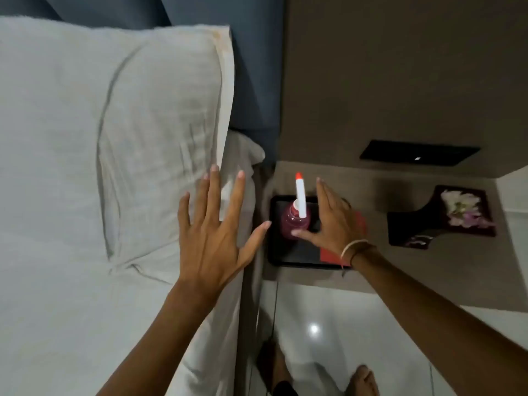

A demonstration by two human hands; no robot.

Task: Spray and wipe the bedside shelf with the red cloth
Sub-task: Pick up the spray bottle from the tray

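Note:
A spray bottle (pixel 294 221) with pink liquid and a white, red-tipped nozzle stands on a black tray (pixel 275 247) at the left end of the grey-brown bedside shelf (pixel 428 261). A red cloth (pixel 331 254) lies on the tray, mostly hidden under my right hand (pixel 331 221). That hand is open, fingers spread, just right of the bottle, with the thumb reaching toward its base. My left hand (pixel 213 232) is open with fingers splayed, hovering over the bed's edge left of the tray.
A white pillow (pixel 114 132) and sheet fill the left. A dark dish with flowers (pixel 457 212) sits on the shelf's right part. A black panel (pixel 417 152) is on the wall above. Glossy white floor tiles (pixel 328 338) and my feet lie below.

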